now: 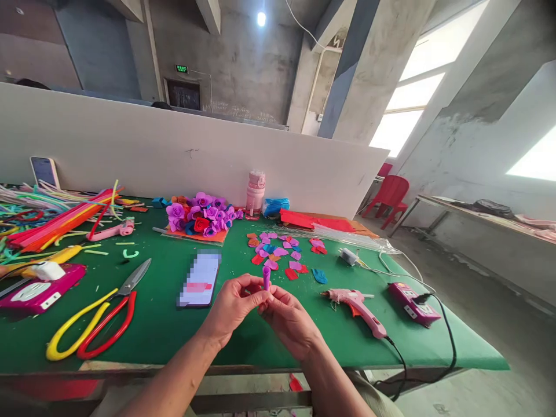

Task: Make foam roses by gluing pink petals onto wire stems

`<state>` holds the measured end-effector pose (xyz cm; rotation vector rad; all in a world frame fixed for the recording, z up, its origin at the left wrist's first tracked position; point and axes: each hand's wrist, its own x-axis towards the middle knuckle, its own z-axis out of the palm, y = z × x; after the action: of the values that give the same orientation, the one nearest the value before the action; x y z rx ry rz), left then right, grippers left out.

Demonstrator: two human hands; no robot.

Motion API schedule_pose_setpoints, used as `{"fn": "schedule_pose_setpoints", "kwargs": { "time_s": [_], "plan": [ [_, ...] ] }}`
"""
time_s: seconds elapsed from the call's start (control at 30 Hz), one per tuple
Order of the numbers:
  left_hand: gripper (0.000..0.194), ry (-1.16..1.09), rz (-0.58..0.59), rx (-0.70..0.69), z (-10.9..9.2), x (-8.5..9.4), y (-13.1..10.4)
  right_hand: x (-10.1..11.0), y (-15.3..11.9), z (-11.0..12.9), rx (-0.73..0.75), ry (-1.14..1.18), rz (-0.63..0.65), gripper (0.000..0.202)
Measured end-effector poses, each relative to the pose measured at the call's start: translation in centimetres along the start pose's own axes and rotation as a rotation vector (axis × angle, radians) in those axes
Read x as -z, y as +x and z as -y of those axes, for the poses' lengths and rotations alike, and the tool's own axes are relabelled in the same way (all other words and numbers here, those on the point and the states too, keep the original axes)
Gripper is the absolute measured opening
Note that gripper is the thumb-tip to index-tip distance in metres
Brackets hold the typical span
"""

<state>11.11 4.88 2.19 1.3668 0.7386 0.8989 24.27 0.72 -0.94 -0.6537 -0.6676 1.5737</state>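
Observation:
My left hand and my right hand meet above the front of the green table. Between their pinched fingertips a small purple paper roll stands upright, its top curled like a flower bud. Its lower end is hidden by the fingers. Just beyond lie loose petals in purple, red, blue and orange. A pink glue gun rests to the right of my hands. On the left is a phone with a lit, partly blurred screen.
Large scissors with yellow and red handles lie at left. Finished paper roses are heaped behind the phone, near a pink bottle. A magenta power strip with cables sits at right. Coloured strips are piled far left. A white board closes off the back.

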Motion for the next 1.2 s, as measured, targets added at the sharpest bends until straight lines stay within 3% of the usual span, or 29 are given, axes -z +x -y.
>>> {"fn": "schedule_pose_setpoints", "kwargs": {
  "time_s": [0.5,0.8,1.03,1.2],
  "plan": [
    [0.017,0.141,-0.172,-0.058,0.0,0.3,0.1,-0.2,0.1,-0.5,0.009,-0.157,0.0,0.019],
    [0.035,0.071,-0.05,0.047,0.3,1.8,0.6,0.5,0.3,-0.3,0.002,-0.108,-0.043,0.019],
    [0.016,0.027,0.019,0.055,-0.4,1.0,0.5,0.4,0.1,-0.4,-0.052,-0.082,0.017,0.018],
    [0.014,-0.044,0.074,0.025,-0.8,1.0,0.3,0.6,0.0,-0.5,-0.122,-0.014,0.077,0.017]
  ]
}}
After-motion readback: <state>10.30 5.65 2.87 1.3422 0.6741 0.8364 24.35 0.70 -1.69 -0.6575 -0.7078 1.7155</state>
